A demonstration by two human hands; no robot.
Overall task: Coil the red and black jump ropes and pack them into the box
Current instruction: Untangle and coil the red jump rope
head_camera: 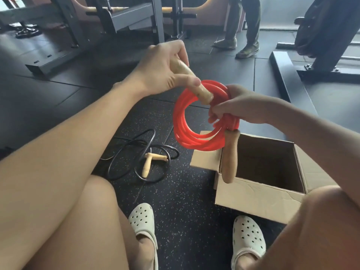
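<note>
Left hand [165,69]: it's curling all the way round one wooden handle [203,93] of the red jump rope [181,131]. The thumb is pressing across the front. It's holding the handle on a slant, with the lower end poking into the top of the coil.
Right hand [240,106]: the fingers are closing round the right side of the red coil and squeezing the loops together into one bundle.
Red jump rope: it's hanging in the air between both hands as a round coil of several loops. It's hovering above the box's [259,199] left flap, so it's not packed yet.
Second handle [230,158]: it's dangling straight down from under the right hand and overlapping the box's near-left corner. Honestly can't tell if it's touching the cardboard.
Box: it's sitting open on the floor [185,195] with its flaps spread out, just ahead of the right knee.
Black jump rope [151,137]: it's lying in loose, messy loops on the floor to the left of the box, well apart from both hands. Its pale wooden handles [153,159] are crossing each other in the middle.
Clogs [143,219]: a pale holey pair, resting on the dark speckled floor, one in front of the box and one near the black rope.
Background: gym frames [116,20] are standing further off, and another person's legs [243,26] are showing beyond the box.
</note>
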